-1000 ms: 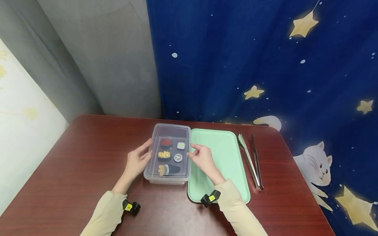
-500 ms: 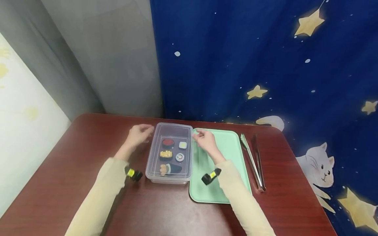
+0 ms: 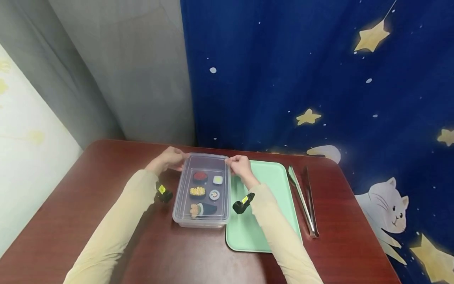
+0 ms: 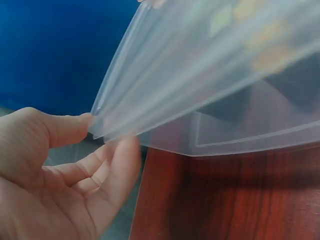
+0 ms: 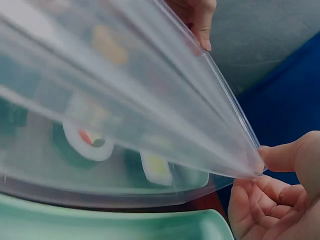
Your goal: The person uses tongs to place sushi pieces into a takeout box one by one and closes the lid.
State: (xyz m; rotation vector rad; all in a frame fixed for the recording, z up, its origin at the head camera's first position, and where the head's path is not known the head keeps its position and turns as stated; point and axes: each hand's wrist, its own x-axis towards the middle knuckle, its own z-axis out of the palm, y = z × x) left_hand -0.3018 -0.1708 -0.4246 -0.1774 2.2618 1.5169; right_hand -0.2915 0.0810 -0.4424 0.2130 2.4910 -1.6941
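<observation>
A clear plastic container (image 3: 201, 226) stands on the table with its see-through lid (image 3: 209, 162) on top. Through the lid show several toy-like sushi pieces: a red-topped one (image 3: 200, 176), a corn-topped one (image 3: 197, 191), a white-and-yellow one (image 3: 218, 180), a round roll (image 3: 214, 195) and a dark hand roll (image 3: 208, 209). At the far left corner, my left hand (image 3: 173, 158) pinches the lid's rim, thumb above and finger beneath in the left wrist view. My right hand (image 3: 241, 166) pinches the far right corner likewise, as the right wrist view shows.
A light green tray (image 3: 248, 236) lies against the container's right side, under my right forearm. Metal tongs (image 3: 304, 205) lie to the right of the tray. Behind the table's far edge hang a grey curtain (image 3: 142, 79) and a blue starry curtain (image 3: 248, 79).
Both hands have moved from the middle of the container's sides to its far corners, where they now pinch the lid's rim. The sushi pieces, tray and tongs stay in place.
</observation>
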